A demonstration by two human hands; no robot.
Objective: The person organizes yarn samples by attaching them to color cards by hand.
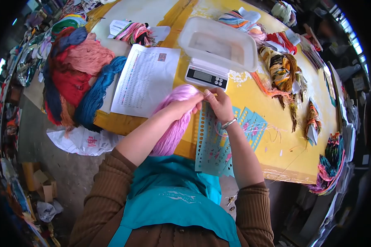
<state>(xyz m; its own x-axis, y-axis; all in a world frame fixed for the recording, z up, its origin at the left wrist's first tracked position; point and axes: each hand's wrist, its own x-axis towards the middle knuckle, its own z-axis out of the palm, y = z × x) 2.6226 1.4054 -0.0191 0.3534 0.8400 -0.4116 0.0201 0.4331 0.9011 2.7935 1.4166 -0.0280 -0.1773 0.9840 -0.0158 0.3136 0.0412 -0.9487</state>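
Note:
A lilac-pink skein of thread [169, 138] hangs down over the table's front edge, its upper end looped by my left hand [188, 105]. That hand is closed on the skein, with its fingertips pointing right. My right hand [220, 105], with a bracelet at the wrist, meets the left fingertips in a pinch. Whatever sits between its finger and thumb is too small to make out. Below the right hand lie blue-green punched cards [212, 146] with rows of holes and some loose pink threads. Just beyond both hands stands a digital scale [206, 77].
A clear plastic tub [184, 35] rests on the scale. To the left lie a printed sheet [142, 82] and a heap of red, salmon and blue skeins [76, 84]. Multicoloured thread bundles [282, 68] lie at the right. A white bag [84, 142] is below the table's left edge.

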